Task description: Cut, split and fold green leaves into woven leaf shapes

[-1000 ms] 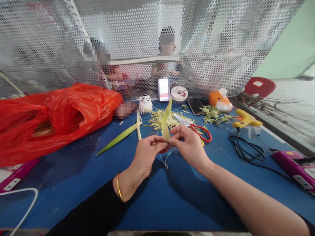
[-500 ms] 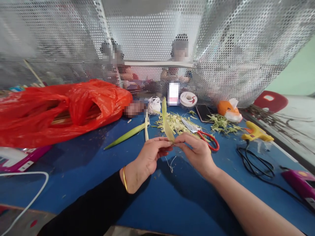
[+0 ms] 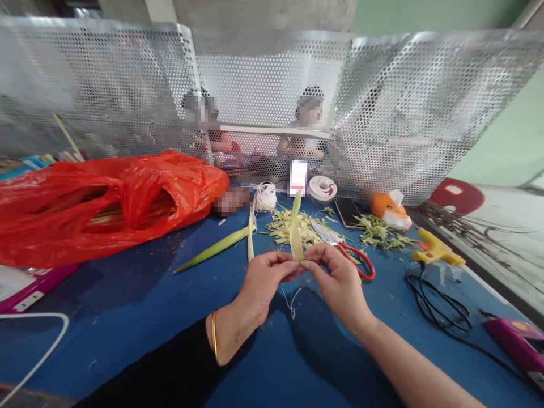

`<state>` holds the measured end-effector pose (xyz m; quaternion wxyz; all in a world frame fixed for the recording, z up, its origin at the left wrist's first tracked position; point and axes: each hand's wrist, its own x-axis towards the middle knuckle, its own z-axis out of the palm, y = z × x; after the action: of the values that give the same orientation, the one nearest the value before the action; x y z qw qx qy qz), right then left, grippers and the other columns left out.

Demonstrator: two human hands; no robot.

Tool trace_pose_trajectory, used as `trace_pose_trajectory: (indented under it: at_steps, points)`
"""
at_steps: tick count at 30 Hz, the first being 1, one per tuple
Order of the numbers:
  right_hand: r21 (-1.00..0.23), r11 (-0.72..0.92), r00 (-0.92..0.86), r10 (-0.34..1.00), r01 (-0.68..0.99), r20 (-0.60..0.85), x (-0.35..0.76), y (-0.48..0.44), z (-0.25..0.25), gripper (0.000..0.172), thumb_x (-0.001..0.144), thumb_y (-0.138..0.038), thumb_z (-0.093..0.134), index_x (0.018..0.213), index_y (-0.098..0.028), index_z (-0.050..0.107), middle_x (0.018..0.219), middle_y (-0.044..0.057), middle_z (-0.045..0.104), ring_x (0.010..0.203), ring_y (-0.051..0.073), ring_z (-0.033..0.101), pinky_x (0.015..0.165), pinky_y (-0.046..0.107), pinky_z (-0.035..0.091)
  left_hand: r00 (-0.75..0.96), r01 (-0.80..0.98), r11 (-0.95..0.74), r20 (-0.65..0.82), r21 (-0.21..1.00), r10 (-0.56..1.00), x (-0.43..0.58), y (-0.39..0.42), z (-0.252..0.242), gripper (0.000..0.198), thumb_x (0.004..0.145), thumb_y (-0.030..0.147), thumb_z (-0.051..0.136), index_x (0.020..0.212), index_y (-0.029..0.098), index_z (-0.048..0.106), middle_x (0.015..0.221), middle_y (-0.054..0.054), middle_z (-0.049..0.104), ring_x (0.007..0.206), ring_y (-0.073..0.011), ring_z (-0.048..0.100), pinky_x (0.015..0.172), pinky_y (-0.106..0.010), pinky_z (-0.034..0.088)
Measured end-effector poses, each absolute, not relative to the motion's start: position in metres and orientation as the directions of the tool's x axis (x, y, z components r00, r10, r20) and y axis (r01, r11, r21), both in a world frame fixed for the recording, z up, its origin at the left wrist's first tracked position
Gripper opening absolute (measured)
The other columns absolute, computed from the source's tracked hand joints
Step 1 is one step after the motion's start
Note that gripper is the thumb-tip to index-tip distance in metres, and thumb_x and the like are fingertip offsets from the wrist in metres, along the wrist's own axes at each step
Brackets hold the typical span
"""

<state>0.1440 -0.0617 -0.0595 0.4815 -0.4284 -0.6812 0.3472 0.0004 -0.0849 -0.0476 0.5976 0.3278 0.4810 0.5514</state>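
Observation:
A pale green leaf strip [image 3: 296, 232] stands upright between my hands, its tip pointing away from me. My left hand [image 3: 261, 289] pinches its lower end between thumb and fingers. Close beside it, my right hand [image 3: 338, 280] grips the same end, with both thumbs nearly touching. The very bottom of the strip is hidden by the fingertips. Just past my right hand lie scissors with red handles [image 3: 371, 272]. A longer green leaf [image 3: 212, 248] and a narrow pale strip [image 3: 250, 238] rest on the table to the left. Thin white thread [image 3: 292, 303] lies below my hands.
Leaf scraps [image 3: 278, 226] cover the middle of the blue table [image 3: 148, 317]. Behind are white string [image 3: 266, 196], a ribbon spool [image 3: 323, 188] and a phone [image 3: 347, 212]. A red plastic bag [image 3: 187, 175] lies left; a yellow glue gun [image 3: 437, 249] with black cord lies right.
The view has tilted upward, so the table sits lower in the picture. The leaf strip has turned more upright, and my left thumb now presses nearer to my right thumb.

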Motion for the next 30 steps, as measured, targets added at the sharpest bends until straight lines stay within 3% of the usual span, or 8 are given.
trace_pose_trajectory:
  at_steps: [3, 8, 12, 18, 23, 30]
  points:
    - [-0.910, 0.366, -0.163, 0.927, 0.193, 0.338, 0.1437, -0.0603, -0.0589, 0.018, 0.080, -0.019, 0.059, 0.097, -0.021, 0.054, 0.069, -0.002, 0.065, 0.067, 0.018, 0.064, 0.068, 0.031, 0.049, -0.074, -0.314, 0.173, -0.205, 0.934, 0.976, 0.0009, -0.0849, -0.0463, 0.013, 0.063, 0.020, 0.077, 0.072, 0.014, 0.070, 0.069, -0.005, 0.074, 0.070, -0.0158, 0.068, 0.070, -0.025, 0.049]
    - [-0.878, 0.392, -0.196, 0.917, 0.275, 0.348, 0.1470, -0.0589, -0.0576, 0.020, 0.081, -0.014, 0.056, 0.099, -0.022, 0.051, 0.068, -0.003, 0.064, 0.066, 0.017, 0.065, 0.067, 0.031, 0.048, -0.075, -0.248, 0.105, -0.127, 0.963, 0.989, 0.0032, -0.0856, -0.0429, 0.013, 0.061, 0.021, 0.078, 0.068, 0.015, 0.069, 0.066, -0.003, 0.072, 0.069, -0.0168, 0.068, 0.073, -0.027, 0.050]
    - [-0.853, 0.420, -0.241, 0.903, 0.309, 0.356, 0.1496, -0.0581, -0.0569, 0.017, 0.080, -0.013, 0.056, 0.090, -0.023, 0.048, 0.067, -0.004, 0.064, 0.064, 0.017, 0.065, 0.064, 0.029, 0.047, -0.062, -0.183, 0.105, -0.118, 0.978, 0.991, 0.0022, -0.0844, -0.0423, 0.014, 0.060, 0.024, 0.078, 0.065, 0.016, 0.069, 0.063, -0.003, 0.071, 0.066, -0.0167, 0.067, 0.071, -0.028, 0.050]
    - [-0.816, 0.468, -0.288, 0.877, 0.340, 0.384, 0.1499, -0.0554, -0.0541, 0.011, 0.082, -0.016, 0.056, 0.073, -0.022, 0.056, 0.067, -0.002, 0.062, 0.063, 0.015, 0.059, 0.060, 0.026, 0.044, -0.025, -0.196, 0.228, -0.237, 0.954, 0.971, -0.0036, -0.0813, -0.0442, 0.014, 0.064, 0.025, 0.076, 0.070, 0.015, 0.069, 0.068, -0.005, 0.073, 0.066, -0.0169, 0.068, 0.069, -0.027, 0.049]
    - [-0.765, 0.552, -0.331, 0.827, 0.330, 0.454, 0.1507, -0.0538, -0.0548, 0.013, 0.084, -0.015, 0.056, 0.077, -0.022, 0.064, 0.075, 0.000, 0.064, 0.071, 0.017, 0.059, 0.067, 0.028, 0.045, -0.041, -0.256, 0.249, -0.268, 0.934, 0.962, -0.0042, -0.0811, -0.0455, 0.016, 0.063, 0.024, 0.077, 0.072, 0.014, 0.067, 0.069, -0.005, 0.073, 0.067, -0.0158, 0.067, 0.069, -0.026, 0.049]
    - [-0.724, 0.588, -0.343, 0.806, 0.361, 0.483, 0.1517, -0.0562, -0.0541, 0.016, 0.084, -0.012, 0.053, 0.074, -0.021, 0.061, 0.076, 0.001, 0.061, 0.072, 0.017, 0.058, 0.067, 0.030, 0.045, -0.030, -0.275, 0.241, -0.258, 0.931, 0.966, -0.0032, -0.0819, -0.0461, 0.021, 0.063, 0.029, 0.077, 0.074, 0.013, 0.068, 0.071, -0.007, 0.073, 0.070, -0.0186, 0.069, 0.072, -0.029, 0.051]
